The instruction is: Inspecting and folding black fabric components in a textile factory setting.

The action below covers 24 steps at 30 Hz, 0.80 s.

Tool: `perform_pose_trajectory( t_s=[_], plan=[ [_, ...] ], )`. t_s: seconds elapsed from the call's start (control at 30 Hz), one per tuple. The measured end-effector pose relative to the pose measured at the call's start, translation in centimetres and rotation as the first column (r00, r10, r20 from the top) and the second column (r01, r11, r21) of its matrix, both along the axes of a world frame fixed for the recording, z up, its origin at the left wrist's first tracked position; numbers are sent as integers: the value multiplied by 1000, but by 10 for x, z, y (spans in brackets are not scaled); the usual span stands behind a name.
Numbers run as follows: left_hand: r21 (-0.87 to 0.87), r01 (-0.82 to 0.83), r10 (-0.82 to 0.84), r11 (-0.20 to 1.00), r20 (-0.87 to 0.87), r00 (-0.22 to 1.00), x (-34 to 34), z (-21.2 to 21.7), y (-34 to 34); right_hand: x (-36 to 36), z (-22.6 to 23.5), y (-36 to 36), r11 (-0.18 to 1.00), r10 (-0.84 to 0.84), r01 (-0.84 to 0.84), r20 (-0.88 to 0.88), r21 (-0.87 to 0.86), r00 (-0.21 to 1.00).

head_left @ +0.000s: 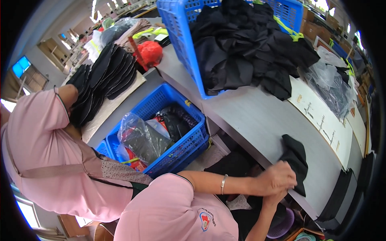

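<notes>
A small folded piece of black fabric (296, 160) stands up at the front edge of the grey table, beside my hands. My left hand (277, 176), a silver bracelet on its wrist, is closed at the fabric's near side with the fingers bent together and slightly blurred. Just below it, my right hand (275, 197) comes up from the lower edge and meets the left one. It also grips the fabric's lower part; its fingertips are mostly hidden behind the left hand.
A blue crate (183, 52) heaped with black fabric (245, 44) stands on the grey table (257, 116). Another blue crate (177, 154) with bagged items sits lower left. A co-worker in pink (40, 148) is beside stacked black pieces (106, 76). A purple basket (283, 227) lies below.
</notes>
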<state>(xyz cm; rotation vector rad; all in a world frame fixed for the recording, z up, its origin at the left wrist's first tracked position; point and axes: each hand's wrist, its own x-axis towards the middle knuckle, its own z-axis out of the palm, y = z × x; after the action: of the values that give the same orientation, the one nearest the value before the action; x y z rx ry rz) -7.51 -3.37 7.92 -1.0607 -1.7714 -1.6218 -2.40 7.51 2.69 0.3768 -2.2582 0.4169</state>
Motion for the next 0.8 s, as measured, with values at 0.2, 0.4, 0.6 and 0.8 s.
perform_pose_trajectory(
  t_s=[0.2,0.4,0.6,0.8],
  plan=[
    [-12,120,-118,993,92,989,28,-9,5,4,-11,11,978,56,-31,117,-206,991],
    [-20,425,-415,905,179,892,102,-28,7,-32,-11,29,268,365,-14,88,-963,927],
    [47,378,-371,925,326,869,86,-39,3,-80,-21,48,-589,416,92,-204,-803,886],
    [248,-112,-36,962,524,851,-20,-26,1,-38,-26,-24,-396,326,63,-76,-916,942]
  ],
)
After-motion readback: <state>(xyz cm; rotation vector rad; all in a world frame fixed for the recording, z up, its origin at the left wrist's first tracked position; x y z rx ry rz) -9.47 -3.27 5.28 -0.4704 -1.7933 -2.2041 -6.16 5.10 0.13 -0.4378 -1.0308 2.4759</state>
